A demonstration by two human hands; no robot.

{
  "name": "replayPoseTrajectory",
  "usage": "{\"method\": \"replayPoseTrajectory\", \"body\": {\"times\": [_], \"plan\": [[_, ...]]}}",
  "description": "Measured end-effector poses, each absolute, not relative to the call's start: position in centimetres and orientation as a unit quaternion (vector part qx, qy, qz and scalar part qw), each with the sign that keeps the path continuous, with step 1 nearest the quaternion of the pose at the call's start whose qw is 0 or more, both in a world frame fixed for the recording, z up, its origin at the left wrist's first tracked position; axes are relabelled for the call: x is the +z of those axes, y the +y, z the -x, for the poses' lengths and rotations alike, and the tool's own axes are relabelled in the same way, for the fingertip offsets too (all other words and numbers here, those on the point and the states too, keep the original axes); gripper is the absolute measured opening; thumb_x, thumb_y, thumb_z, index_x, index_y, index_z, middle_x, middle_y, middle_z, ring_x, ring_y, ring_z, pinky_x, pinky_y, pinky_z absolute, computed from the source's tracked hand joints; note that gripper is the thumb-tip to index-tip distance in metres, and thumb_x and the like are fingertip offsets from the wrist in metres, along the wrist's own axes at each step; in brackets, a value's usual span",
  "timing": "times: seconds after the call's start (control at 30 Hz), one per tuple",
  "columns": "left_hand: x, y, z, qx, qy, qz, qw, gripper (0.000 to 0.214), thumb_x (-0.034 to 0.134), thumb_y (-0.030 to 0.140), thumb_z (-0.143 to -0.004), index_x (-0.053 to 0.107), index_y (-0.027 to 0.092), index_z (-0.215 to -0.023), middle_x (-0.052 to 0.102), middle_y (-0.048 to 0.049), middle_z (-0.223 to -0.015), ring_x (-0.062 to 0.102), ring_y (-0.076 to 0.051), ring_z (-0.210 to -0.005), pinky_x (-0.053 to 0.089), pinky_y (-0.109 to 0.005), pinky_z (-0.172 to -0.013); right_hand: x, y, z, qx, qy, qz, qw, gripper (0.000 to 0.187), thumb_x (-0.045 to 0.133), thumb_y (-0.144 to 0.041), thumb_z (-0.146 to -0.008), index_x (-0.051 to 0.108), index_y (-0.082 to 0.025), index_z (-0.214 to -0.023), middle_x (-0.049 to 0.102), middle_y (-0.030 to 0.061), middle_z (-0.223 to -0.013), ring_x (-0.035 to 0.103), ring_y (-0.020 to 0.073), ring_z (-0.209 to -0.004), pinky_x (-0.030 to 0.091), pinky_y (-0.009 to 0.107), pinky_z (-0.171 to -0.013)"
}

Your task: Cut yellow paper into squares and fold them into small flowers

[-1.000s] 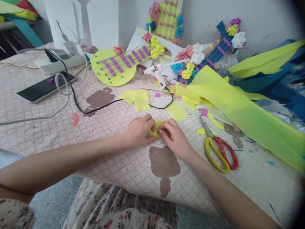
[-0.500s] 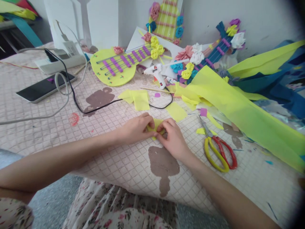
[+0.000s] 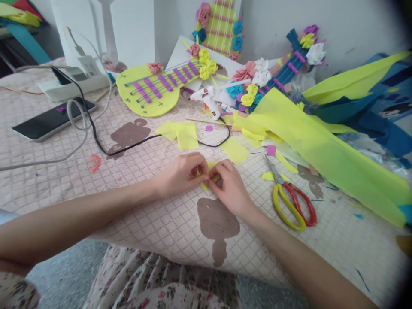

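A small piece of yellow crepe paper (image 3: 210,165) is pinched between my two hands, just above the quilted cloth. My left hand (image 3: 185,174) grips its left side with thumb and fingers together. From the right, my right hand (image 3: 230,184) pinches the same piece, the fingertips of both hands nearly touching. Fingers cover much of the paper, so its folds are hard to make out. Cut yellow paper squares (image 3: 187,135) lie just beyond my hands. Scissors with one yellow and one red handle (image 3: 291,201) rest to the right of my right hand.
A white glue gun (image 3: 207,101) with a black cord lies behind the squares. Paper guitars (image 3: 149,92) with crepe flowers stand farther back. A long yellow crepe sheet (image 3: 322,146) spreads across the right. At left are a phone (image 3: 53,120) and a power strip (image 3: 74,83).
My fingertips have shifted slightly and drawn closer together on the yellow paper. The whole view has moved a little, with things now sitting slightly farther left.
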State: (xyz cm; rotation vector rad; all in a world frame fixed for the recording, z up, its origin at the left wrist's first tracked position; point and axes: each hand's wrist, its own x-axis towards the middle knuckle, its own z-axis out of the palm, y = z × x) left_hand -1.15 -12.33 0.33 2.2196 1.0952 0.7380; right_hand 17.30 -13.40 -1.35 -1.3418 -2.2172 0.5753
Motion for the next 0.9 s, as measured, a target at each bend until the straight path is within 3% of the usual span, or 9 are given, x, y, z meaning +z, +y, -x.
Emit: {"method": "replayPoseTrajectory", "body": {"times": [0.37,0.6,0.9], "plan": [[-0.4,-12.7,0.4,0.228,0.411,-0.838,0.279,0.013,0.062,0.016,-0.073,0.048,0.016,-0.072,0.051,0.0030,-0.067,0.045,-0.009,-0.059,0.034,-0.022,-0.055,-0.9,-13.2,-18.1,0.263,-0.812,0.464,0.239,0.005,0.057,-0.019,-0.081,0.052,-0.021,-0.082,0.049,0.0044,-0.091,0.052,0.0185,-0.086,0.046,0.035,-0.075],[-0.6,-12.7,0.4,0.228,0.417,-0.835,0.279,0.011,0.061,0.019,-0.074,0.052,0.015,-0.076,0.052,0.0029,-0.067,0.044,-0.008,-0.057,0.034,-0.021,-0.054,-0.9,-12.6,-19.0,0.286,-0.793,0.471,0.258,0.017,0.064,-0.015,-0.074,0.050,-0.021,-0.083,0.047,0.0020,-0.090,0.051,0.0143,-0.076,0.046,0.030,-0.072],[-0.2,-12.7,0.4,0.211,0.435,-0.826,0.291,0.013,0.064,0.020,-0.072,0.053,0.015,-0.076,0.053,0.0018,-0.070,0.046,-0.009,-0.059,0.034,-0.021,-0.054,-1.2,-11.7,-19.5,0.277,-0.759,0.501,0.310,0.008,0.051,-0.014,-0.080,0.052,-0.021,-0.084,0.051,0.0031,-0.087,0.053,0.0138,-0.070,0.047,0.031,-0.066]]}}
